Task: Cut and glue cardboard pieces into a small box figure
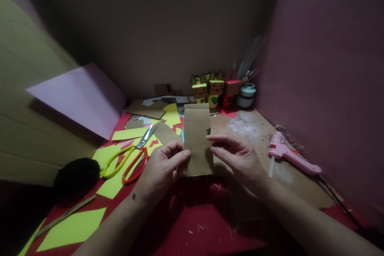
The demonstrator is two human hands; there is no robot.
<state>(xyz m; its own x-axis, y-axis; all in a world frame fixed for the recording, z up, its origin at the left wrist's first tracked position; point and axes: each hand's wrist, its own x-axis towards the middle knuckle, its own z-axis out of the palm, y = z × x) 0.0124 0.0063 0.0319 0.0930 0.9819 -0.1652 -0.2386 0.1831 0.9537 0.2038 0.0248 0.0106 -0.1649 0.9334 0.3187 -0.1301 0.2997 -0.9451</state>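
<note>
A tall brown cardboard piece [197, 140] stands nearly upright in front of me, with a fold line near its top and a small black print at its right edge. My left hand [168, 160] is closed on its lower left edge, thumb in front. At the right edge, my right hand [237, 158] has its index finger and thumb apart, the fingertips at or just touching the cardboard; its other fingers curl behind and are partly hidden.
Orange-and-yellow-handled scissors [135, 156] lie left on yellow paper and cardboard scraps. A pink glue gun [289, 154] rests right on a cardboard sheet [258, 128]. Small cardboard animal figures [216, 88] and a lidded jar [246, 95] stand at the back. Walls flank the red surface [195, 216].
</note>
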